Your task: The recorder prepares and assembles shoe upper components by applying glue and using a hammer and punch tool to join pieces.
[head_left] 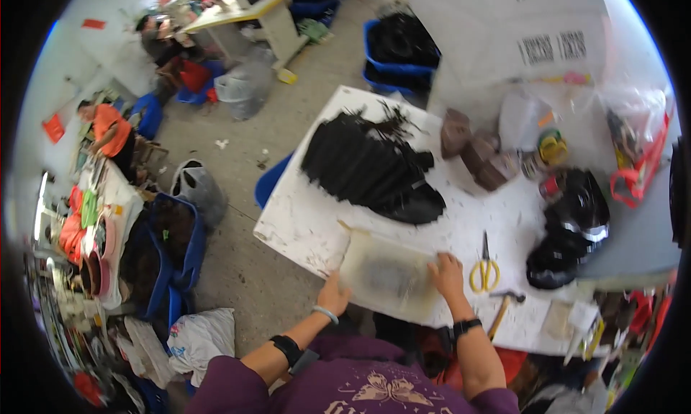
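Note:
A pale, translucent rectangular board (385,273) with a dark smudge in its middle lies at the near edge of the white table (295,212). My left hand (334,296) grips its left edge, and my right hand (448,276) holds its right edge. Just beyond the board spreads a pile of black fabric-like pieces (367,165) with frayed strands at the far end. Right of my right hand lie yellow-handled scissors (485,270), blades pointing away. A hammer (504,312) with a wooden handle rests nearer the table's front edge.
Brown blocks (479,151), a yellow tape roll (553,147) and a shiny black plastic bag (568,227) crowd the table's right side. Blue bins (403,43) stand beyond it. On the left are more bins (176,241), a white sack (205,342) and a person in orange (113,135).

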`<state>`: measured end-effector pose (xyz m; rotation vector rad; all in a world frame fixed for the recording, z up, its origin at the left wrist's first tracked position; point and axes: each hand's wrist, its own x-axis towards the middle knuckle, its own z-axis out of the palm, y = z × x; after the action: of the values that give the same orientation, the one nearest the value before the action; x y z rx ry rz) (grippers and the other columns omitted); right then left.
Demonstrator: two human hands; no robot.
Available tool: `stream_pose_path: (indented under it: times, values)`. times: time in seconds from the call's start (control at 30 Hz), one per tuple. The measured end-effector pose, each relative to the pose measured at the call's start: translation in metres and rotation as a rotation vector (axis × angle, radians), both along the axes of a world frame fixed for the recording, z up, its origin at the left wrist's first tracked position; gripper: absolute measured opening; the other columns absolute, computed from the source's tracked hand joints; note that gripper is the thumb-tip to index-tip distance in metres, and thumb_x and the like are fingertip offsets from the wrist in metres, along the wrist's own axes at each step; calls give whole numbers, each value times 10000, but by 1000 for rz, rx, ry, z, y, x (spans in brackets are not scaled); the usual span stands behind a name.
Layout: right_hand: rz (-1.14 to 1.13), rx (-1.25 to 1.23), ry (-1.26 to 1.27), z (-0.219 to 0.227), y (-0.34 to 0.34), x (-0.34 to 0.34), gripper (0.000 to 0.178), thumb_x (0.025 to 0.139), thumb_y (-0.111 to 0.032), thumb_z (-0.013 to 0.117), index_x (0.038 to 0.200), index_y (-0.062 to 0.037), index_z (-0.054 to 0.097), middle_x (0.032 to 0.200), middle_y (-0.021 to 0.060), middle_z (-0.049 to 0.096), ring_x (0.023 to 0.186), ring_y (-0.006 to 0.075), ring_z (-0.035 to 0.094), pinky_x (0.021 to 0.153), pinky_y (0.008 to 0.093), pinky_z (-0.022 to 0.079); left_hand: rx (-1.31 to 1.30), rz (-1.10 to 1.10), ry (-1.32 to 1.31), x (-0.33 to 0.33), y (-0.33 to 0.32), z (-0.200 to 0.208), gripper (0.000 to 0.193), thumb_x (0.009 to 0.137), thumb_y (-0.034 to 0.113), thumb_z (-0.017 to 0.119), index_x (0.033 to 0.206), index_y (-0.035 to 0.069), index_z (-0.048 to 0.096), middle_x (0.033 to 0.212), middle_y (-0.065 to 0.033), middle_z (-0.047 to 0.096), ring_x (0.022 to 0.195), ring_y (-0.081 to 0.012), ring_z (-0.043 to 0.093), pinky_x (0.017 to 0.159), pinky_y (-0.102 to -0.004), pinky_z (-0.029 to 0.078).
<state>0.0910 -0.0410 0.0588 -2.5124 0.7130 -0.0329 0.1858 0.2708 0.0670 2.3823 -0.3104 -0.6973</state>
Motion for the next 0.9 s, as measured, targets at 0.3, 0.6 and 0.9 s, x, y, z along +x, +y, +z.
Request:
stream_pose_path:
  times: [0.3, 0.6, 0.9]
  values:
    - [222, 59, -83, 15, -39, 5, 362, 786, -293, 657, 1028, -26, 628, 1026, 171, 626, 947, 303, 587, 850, 407, 447, -15, -95, -140, -10, -3, 35, 624, 800, 301, 624, 1301, 20, 380, 1304, -212, 439, 1154, -375, 467, 967, -407, 390]
    - [94, 1823, -988, 283, -25, 137, 446, 939, -467, 416, 1024, -55, 563, 815, 31, 526, 722, 162, 479, 688, 322, 402, -541, -525, 74, 40, -98, 170, 405, 885, 274, 566, 1195, 16, 522, 1146, -173, 565, 1067, -325, 535, 924, -375, 419]
    - [235, 2177, -1315, 326, -43, 168, 409, 934, -446, 432, 971, -68, 586, 787, 2, 498, 712, 146, 430, 700, 302, 354, -679, -603, 57, 73, -148, 253, 807, 689, 399, 773, 1311, 36, 408, 1271, -149, 486, 1174, -284, 479, 985, -367, 373]
